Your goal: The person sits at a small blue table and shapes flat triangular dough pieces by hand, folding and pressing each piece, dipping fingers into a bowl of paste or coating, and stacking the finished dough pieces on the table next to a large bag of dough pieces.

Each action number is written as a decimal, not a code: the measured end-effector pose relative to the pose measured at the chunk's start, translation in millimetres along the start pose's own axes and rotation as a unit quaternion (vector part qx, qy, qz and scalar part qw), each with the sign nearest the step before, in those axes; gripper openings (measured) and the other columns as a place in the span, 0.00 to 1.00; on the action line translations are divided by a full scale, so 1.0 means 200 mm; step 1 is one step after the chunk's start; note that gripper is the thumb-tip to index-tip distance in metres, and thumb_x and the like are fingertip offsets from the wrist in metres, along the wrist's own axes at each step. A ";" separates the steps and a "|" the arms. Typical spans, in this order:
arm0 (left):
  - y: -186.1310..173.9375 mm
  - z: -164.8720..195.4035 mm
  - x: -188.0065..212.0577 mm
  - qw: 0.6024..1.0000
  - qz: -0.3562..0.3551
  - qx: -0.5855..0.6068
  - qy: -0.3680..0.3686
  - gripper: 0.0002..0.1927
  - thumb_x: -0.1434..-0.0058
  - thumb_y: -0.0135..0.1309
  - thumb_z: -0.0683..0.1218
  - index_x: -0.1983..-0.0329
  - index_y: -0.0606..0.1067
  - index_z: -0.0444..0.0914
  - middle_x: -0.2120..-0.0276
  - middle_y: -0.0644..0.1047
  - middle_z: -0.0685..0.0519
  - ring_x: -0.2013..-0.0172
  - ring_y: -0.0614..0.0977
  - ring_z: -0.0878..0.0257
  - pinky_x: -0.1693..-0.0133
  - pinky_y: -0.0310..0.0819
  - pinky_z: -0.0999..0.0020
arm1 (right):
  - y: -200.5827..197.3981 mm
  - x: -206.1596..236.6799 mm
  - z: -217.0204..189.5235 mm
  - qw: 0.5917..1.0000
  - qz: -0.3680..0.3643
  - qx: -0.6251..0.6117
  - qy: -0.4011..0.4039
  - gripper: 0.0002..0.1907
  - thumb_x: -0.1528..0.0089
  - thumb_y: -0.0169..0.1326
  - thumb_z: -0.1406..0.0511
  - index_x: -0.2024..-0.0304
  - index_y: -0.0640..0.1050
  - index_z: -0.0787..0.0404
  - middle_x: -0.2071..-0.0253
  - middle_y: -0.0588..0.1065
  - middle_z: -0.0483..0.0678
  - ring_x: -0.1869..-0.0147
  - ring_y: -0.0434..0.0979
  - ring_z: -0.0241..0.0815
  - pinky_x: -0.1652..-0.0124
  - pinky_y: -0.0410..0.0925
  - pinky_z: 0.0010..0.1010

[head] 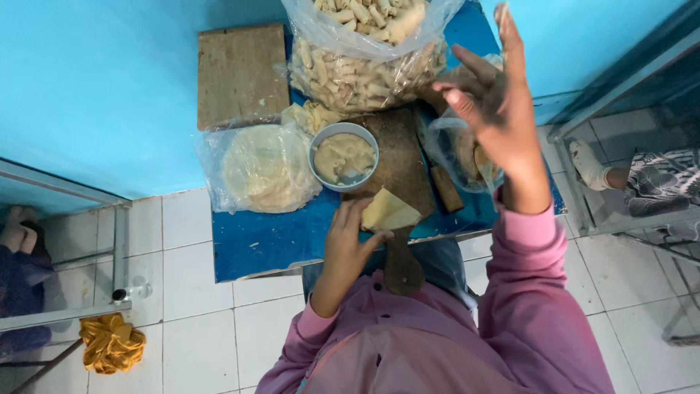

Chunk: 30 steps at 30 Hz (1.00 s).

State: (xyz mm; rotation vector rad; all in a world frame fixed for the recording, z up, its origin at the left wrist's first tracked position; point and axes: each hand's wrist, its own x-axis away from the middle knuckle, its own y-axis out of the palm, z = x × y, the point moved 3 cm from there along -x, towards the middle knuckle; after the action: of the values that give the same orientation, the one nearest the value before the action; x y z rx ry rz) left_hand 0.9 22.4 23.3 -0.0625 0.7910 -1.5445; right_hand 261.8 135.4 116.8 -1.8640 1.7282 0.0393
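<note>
1. The blue tabletop (pixel 262 244) stands against a blue wall on a white tiled floor, with everything below on it.
2. A clear bag of rolls (pixel 364 69) sits at the far edge, full of pale rolled pieces and open at the top.
3. A bag of wrappers (pixel 261 169) lies left of centre, holding a round stack of thin pale sheets.
4. A bare wood block (pixel 242 73) lies at the far left corner, just beside the bag of rolls.
5. A dark board (pixel 397 164) with a handle runs from the middle toward the person, its handle hanging over the near edge.
6. A small bag (pixel 459 153) lies right of the board, its contents blurred.
7. The right hand (pixel 492 106) is raised above the small bag, fingers spread, its grip released and holding nothing.
8. The left hand (pixel 350 241) rests at the near end of the board, its grip pinching a wrapper.
9. A grey bowl (pixel 344 156) of pale filling sits between the bag of wrappers and the board, touching the board's left side.
10. The wrapper (pixel 390 211), a folded pale sheet, lies on the board under the left thumb and fingers.
</note>
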 end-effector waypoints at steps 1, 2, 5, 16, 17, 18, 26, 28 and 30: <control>0.00 0.01 0.00 0.999 0.025 -0.034 0.021 0.31 0.45 0.67 0.50 0.41 0.72 0.33 0.55 0.73 0.44 0.59 0.74 0.48 0.57 0.71 0.57 | 0.05 0.04 -0.02 0.999 0.051 -0.006 -0.006 0.24 0.33 0.59 0.70 0.37 0.64 0.62 0.46 0.75 0.54 0.47 0.78 0.38 0.48 0.74 0.29; 0.00 0.02 0.01 0.996 0.050 -0.067 0.041 0.28 0.42 0.65 0.48 0.41 0.72 0.33 0.53 0.73 0.43 0.57 0.74 0.46 0.55 0.70 0.56 | 0.07 0.10 -0.03 0.995 0.102 -0.013 -0.011 0.30 0.34 0.58 0.70 0.33 0.60 0.63 0.42 0.73 0.53 0.43 0.77 0.37 0.46 0.73 0.28; 0.02 0.02 0.01 0.989 0.071 -0.122 0.040 0.22 0.39 0.62 0.46 0.44 0.75 0.32 0.53 0.73 0.42 0.55 0.73 0.44 0.54 0.70 0.55 | 0.27 0.27 -0.06 0.981 0.001 0.143 -0.134 0.16 0.31 0.58 0.73 0.41 0.75 0.60 0.37 0.75 0.51 0.33 0.79 0.54 0.36 0.71 0.38; 0.05 -0.01 0.03 0.988 0.084 -0.126 0.013 0.14 0.38 0.61 0.44 0.51 0.77 0.32 0.56 0.74 0.43 0.56 0.75 0.45 0.55 0.71 0.54 | 0.58 0.61 0.06 0.909 -0.086 0.394 -0.107 0.31 0.42 0.60 0.53 0.39 0.77 0.57 0.27 0.61 0.55 0.21 0.52 0.58 0.33 0.51 0.64; 0.05 -0.01 0.03 0.989 0.085 -0.123 0.010 0.14 0.37 0.61 0.43 0.51 0.77 0.32 0.56 0.74 0.42 0.56 0.75 0.45 0.55 0.71 0.54 | 0.56 0.62 0.06 0.910 -0.085 0.391 -0.105 0.30 0.43 0.60 0.52 0.41 0.77 0.56 0.27 0.61 0.55 0.21 0.52 0.59 0.33 0.50 0.64; 0.05 -0.01 0.03 0.989 0.086 -0.120 0.008 0.14 0.37 0.61 0.43 0.51 0.77 0.31 0.57 0.74 0.42 0.56 0.75 0.45 0.55 0.71 0.54 | 0.55 0.62 0.05 0.911 -0.084 0.389 -0.104 0.28 0.43 0.60 0.52 0.43 0.77 0.55 0.28 0.61 0.55 0.21 0.52 0.59 0.33 0.50 0.64; 0.04 0.01 0.02 0.988 0.076 -0.133 -0.001 0.16 0.37 0.60 0.43 0.49 0.77 0.30 0.58 0.73 0.41 0.56 0.73 0.44 0.55 0.69 0.54 | 0.59 0.57 0.05 0.933 -0.091 0.331 -0.106 0.26 0.40 0.60 0.53 0.41 0.78 0.55 0.27 0.61 0.56 0.20 0.52 0.59 0.32 0.49 0.65; 0.03 0.01 0.03 0.987 0.072 -0.140 -0.003 0.15 0.38 0.61 0.43 0.50 0.77 0.30 0.59 0.73 0.41 0.57 0.73 0.44 0.55 0.69 0.54 | 0.56 0.60 0.05 0.938 -0.083 0.323 -0.097 0.22 0.40 0.60 0.55 0.44 0.79 0.51 0.27 0.62 0.54 0.19 0.52 0.58 0.30 0.50 0.62; 0.03 0.01 0.02 0.987 0.077 -0.143 -0.001 0.15 0.39 0.62 0.43 0.51 0.78 0.31 0.60 0.73 0.41 0.58 0.73 0.44 0.56 0.69 0.53 | 0.48 0.61 0.05 0.943 -0.059 0.312 -0.095 0.18 0.39 0.59 0.56 0.46 0.79 0.48 0.26 0.62 0.53 0.18 0.53 0.57 0.27 0.51 0.59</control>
State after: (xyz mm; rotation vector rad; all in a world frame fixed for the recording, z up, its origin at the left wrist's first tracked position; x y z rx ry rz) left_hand 7.4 18.3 20.8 -0.2090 0.9895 -1.2775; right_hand 196.2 32.0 20.7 -1.4271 1.2919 -0.3285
